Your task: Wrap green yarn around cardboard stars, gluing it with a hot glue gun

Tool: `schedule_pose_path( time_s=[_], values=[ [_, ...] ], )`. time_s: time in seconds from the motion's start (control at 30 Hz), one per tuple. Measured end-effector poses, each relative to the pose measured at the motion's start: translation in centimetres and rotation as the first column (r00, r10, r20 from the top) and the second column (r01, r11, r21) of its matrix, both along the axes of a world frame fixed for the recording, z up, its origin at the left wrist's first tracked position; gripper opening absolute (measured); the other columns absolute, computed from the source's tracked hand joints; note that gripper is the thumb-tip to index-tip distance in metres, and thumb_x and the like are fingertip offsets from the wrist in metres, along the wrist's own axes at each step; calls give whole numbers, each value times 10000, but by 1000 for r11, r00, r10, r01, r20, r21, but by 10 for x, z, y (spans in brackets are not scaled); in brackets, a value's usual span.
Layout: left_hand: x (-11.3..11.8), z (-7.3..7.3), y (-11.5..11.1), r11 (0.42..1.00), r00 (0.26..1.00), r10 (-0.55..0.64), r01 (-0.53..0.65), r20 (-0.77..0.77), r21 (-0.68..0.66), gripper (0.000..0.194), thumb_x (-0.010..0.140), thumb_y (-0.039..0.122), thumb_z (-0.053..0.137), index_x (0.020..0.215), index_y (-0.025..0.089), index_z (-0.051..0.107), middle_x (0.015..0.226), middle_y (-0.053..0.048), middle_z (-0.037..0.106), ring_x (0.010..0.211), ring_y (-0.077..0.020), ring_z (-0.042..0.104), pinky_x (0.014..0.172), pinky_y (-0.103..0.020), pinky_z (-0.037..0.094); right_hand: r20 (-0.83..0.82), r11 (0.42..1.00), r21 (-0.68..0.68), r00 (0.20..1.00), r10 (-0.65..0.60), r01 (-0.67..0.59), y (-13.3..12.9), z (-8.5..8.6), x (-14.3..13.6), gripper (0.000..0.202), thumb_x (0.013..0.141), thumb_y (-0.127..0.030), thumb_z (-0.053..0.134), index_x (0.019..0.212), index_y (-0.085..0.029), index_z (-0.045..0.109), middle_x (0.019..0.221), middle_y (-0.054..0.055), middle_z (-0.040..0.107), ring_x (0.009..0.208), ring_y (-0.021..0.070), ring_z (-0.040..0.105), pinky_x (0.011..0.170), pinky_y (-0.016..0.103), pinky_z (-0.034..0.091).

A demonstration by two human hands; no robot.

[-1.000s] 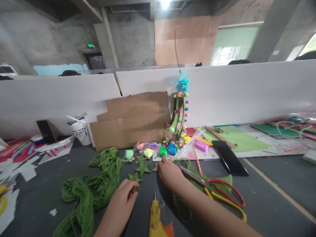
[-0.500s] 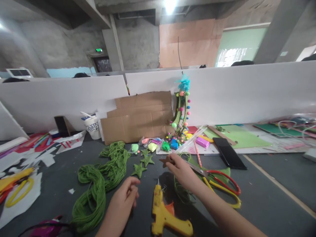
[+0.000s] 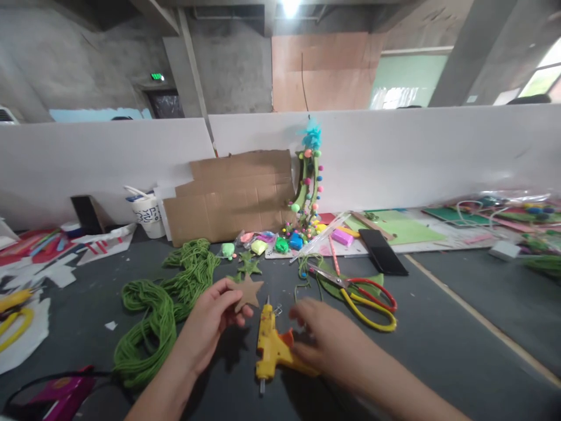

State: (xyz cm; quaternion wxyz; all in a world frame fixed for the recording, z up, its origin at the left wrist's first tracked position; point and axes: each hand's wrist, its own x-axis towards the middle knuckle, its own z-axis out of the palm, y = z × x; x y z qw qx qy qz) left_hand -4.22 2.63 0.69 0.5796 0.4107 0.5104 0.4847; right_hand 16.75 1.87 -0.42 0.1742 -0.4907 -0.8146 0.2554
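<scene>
My left hand (image 3: 217,307) pinches a brown cardboard star (image 3: 249,290) between thumb and fingers, its points facing right. Beyond it, green yarn-covered stars (image 3: 249,266) lie on the dark table, partly hidden by the hand. A yellow glue gun (image 3: 266,339) rests in front of me, nozzle pointing away. Over its handle hovers my right hand (image 3: 322,333), slightly blurred, thumb and fingers apart; whether it touches the handle is unclear. Left of my left hand is a looped skein of green yarn (image 3: 146,327).
Scissors with red and yellow handles (image 3: 372,313) lie right of the glue gun, near a black phone (image 3: 382,251). Cardboard (image 3: 228,199) and a pom-pom-covered moon shape (image 3: 302,187) stand at the back. A magenta tool (image 3: 61,394) sits at lower left.
The cardboard star has passed from my right hand to my left. My right hand has come back toward the glue gun, and the view has shifted right.
</scene>
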Motion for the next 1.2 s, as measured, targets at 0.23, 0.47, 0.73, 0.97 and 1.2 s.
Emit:
schedule_pose_path(
  time_s=[0.23, 0.47, 0.73, 0.97, 1.2],
  values=[
    [-6, -17, 2, 1000, 1000, 22, -22, -9, 3, 252, 708, 214, 669, 941, 173, 582, 556, 31, 615, 528, -120, 566, 483, -193, 415, 222, 991, 35, 968, 119, -130, -21, -29, -17, 376, 704, -27, 435, 1023, -150, 592, 1006, 106, 574, 926, 222, 541, 805, 306, 411],
    [-26, -32, 10, 987, 989, 145, -147, -39, -58, 295, 768, 311, 614, 1040, 198, 581, 522, 56, 568, 471, -76, 481, 446, -147, 332, 203, 988, -6, 967, 152, -154, -12, -46, -13, 460, 673, -79, 524, 1122, -177, 540, 1072, 102, 534, 968, 237, 524, 821, 299, 395],
    [-28, -36, 15, 970, 965, 234, -240, -120, -33, 434, 718, 375, 638, 1095, 168, 580, 492, 28, 597, 453, -114, 467, 430, -183, 336, 7, 993, -66, 995, 96, -96, -8, -43, -3, 526, 559, -73, 528, 1072, -185, 559, 1044, 90, 547, 945, 237, 528, 814, 296, 411],
    [-19, -34, 21, 988, 941, 151, -131, -302, 88, 131, 692, 318, 608, 707, 188, 612, 534, 14, 597, 465, -138, 521, 468, -237, 405, -535, 965, -223, 810, -239, 138, 6, -9, 19, 492, 644, -48, 465, 1104, -221, 452, 936, 21, 611, 799, 176, 590, 705, 252, 449],
    [61, -28, 47, 950, 734, 96, 134, -672, 283, 227, 676, 205, 609, 900, 208, 649, 916, -25, 511, 637, -150, 571, 655, -314, 489, -655, 905, -329, 625, -425, 270, 32, -16, 38, 409, 680, -161, 525, 1072, -190, 408, 936, 44, 604, 827, 214, 601, 725, 293, 476]
  ],
)
